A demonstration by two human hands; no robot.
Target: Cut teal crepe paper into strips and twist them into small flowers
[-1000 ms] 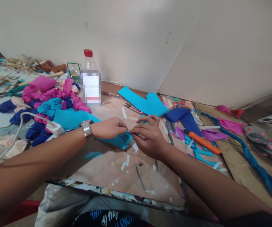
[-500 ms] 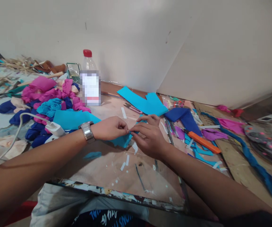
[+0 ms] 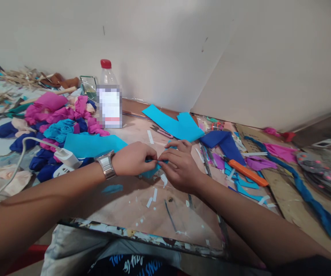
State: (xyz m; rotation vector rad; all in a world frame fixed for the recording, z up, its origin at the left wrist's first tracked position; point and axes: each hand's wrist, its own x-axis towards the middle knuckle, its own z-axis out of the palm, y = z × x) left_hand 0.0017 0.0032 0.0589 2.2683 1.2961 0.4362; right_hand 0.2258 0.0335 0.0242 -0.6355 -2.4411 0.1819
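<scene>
My left hand (image 3: 133, 158) and my right hand (image 3: 178, 165) meet at the middle of the glass-topped table (image 3: 142, 214). Both pinch the same small piece of turquoise fabric (image 3: 151, 171), which is bunched between the fingertips and mostly hidden by them. A metal watch (image 3: 106, 165) sits on my left wrist. A flat turquoise fabric sheet (image 3: 92, 144) lies just behind my left wrist.
A pile of pink, blue and turquoise fabric flowers (image 3: 56, 119) lies at the left, with a white glue gun (image 3: 64, 157) and cord. A red-capped bottle (image 3: 108, 97) stands behind. Turquoise sheets (image 3: 177, 124), scissors (image 3: 162, 132), an orange cutter (image 3: 247, 172) and fabric scraps lie to the right.
The turquoise piece has been gathered smaller between my fingertips, and less of it shows below my left hand. Both hands have stayed in about the same place.
</scene>
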